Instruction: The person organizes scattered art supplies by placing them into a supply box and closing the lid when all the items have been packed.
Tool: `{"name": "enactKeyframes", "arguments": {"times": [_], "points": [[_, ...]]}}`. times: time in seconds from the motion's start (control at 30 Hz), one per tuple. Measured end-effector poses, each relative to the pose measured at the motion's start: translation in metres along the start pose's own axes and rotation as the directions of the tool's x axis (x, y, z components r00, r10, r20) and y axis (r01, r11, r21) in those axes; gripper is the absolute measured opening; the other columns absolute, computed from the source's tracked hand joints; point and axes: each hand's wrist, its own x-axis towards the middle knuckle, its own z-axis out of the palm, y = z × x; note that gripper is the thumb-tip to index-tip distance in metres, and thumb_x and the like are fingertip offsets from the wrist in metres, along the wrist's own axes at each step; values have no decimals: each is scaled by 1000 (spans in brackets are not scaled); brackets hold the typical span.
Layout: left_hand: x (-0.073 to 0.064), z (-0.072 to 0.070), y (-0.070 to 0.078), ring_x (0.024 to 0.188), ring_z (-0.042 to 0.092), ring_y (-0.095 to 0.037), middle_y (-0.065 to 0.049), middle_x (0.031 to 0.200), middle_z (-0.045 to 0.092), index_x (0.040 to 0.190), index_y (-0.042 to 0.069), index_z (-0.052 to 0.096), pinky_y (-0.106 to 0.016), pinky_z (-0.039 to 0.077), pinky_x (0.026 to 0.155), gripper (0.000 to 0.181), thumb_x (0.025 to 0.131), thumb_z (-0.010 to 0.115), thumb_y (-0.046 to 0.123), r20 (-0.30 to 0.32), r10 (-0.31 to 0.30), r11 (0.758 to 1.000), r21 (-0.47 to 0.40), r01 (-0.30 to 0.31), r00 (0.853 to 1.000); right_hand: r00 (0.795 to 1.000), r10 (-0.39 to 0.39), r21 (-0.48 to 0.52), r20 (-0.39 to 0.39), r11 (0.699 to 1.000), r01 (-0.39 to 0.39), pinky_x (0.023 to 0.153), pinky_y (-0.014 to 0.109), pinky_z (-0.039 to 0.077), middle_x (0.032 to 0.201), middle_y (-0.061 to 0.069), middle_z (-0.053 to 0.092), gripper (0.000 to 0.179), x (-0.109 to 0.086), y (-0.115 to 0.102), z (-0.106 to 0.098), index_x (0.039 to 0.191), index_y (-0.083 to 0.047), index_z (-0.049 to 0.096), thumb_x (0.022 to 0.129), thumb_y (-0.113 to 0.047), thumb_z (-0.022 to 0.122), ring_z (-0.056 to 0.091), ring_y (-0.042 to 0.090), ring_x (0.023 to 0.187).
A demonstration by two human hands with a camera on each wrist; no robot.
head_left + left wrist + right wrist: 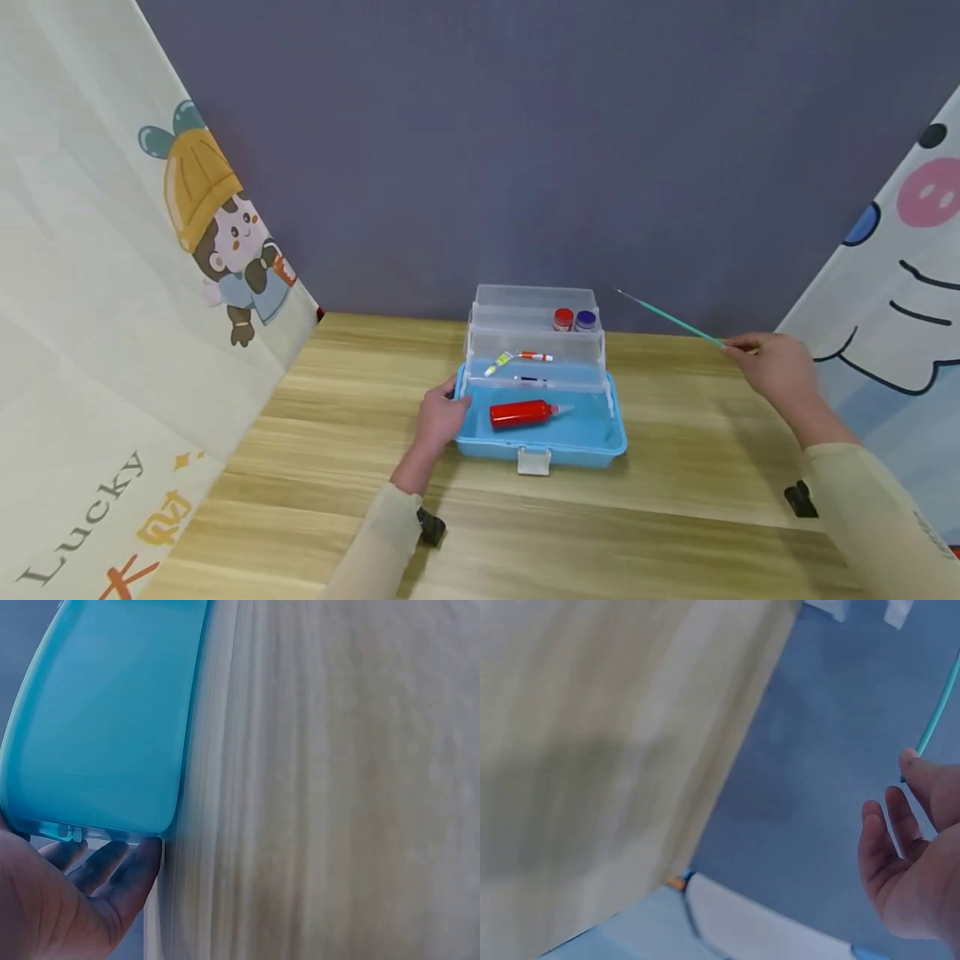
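A blue plastic box (573,455) stands on the table with its clear tiered trays (536,296) raised at the back. My left hand (441,414) grips the box's left side, its thumb near the rim; in the left wrist view the fingers (139,874) reach along the box's end. In my right hand (778,371), raised to the right of the box, a thin teal paintbrush (671,318) is pinched near its handle end, tip pointing left and up. A red squeeze bottle (519,414) with a pale nozzle lies inside the box.
A red-lidded jar (562,317) and a purple-lidded jar (586,320) sit in the upper tray. Below them lie a yellow tube (498,364), an orange-and-white tube (536,357) and a small dark item (531,381). The wooden table (360,400) meets a grey wall (450,150) behind.
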Motion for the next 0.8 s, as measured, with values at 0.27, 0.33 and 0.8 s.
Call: {"name": "enactKeyframes", "arguments": {"times": [0.27,0.33,0.8], "points": [[3,2,1,121,53,-30,-14,133,58,137,12,56,-48,45,96,51,87,68,14,-9,6,1000,1,-6,1000,997,-47,-2,54,999,47,70,53,47,109,24,65,36,46,-40,-2,112,-2,70,97,-33,60,60,38,89],[3,2,0,121,53,-30,-14,132,58,136,12,57,-48,45,96,51,87,69,13,-19,3,1000,-2,-3,1000,996,-48,-2,72,999,48,64,48,48,109,23,66,38,53,-48,1,114,-2,70,97,-34,60,60,38,89],[0,1,2,125,50,-29,-12,136,55,138,12,55,-48,43,99,50,89,66,13,9,-15,999,-32,15,1000,983,-79,32,167,997,75,73,51,49,114,20,65,35,96,-101,27,112,-5,72,95,-34,63,59,38,98]]}}
